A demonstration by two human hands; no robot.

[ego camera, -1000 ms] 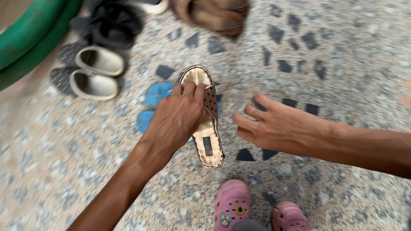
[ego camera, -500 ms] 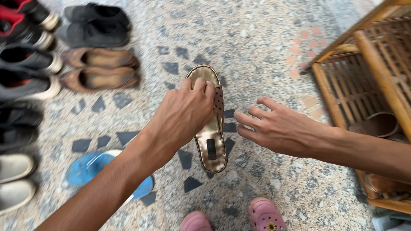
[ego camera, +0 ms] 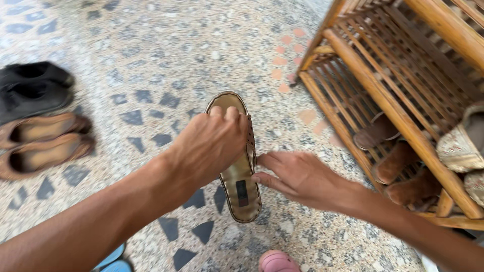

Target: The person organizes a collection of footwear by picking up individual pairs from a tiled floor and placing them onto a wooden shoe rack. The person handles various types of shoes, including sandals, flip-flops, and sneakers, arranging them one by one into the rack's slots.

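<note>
So, starting at the fingers (ego camera: 228, 115): the left hand (ego camera: 214, 146) is curled over the strap side of a flat tan slip-on sandal with a perforated brown strap and stitched rim (ego camera: 237, 176), fingers closed around the edge and holding it just above the speckled terrazzo floor with dark stone chips (ego camera: 166, 55). The right hand (ego camera: 302, 176) is loosely open, fingertips touching the sandal's side near the heel, not really gripping anything.

Judging by looks, that sandal should be light and fairly stiff through the sole, with a smooth, maybe slightly slick insole. The strap is the soft part, so pinching the sole edge or hooking under the strap seems the safest hold. Nothing fragile about it.

Further out, a slatted wooden shoe rack (ego camera: 393, 108) sits to the right with brown suede-looking shoes (ego camera: 398, 161) on its lower shelf. Off left, brown leather flats (ego camera: 43, 143) and black shoes (ego camera: 30, 90) sit on the floor.
</note>
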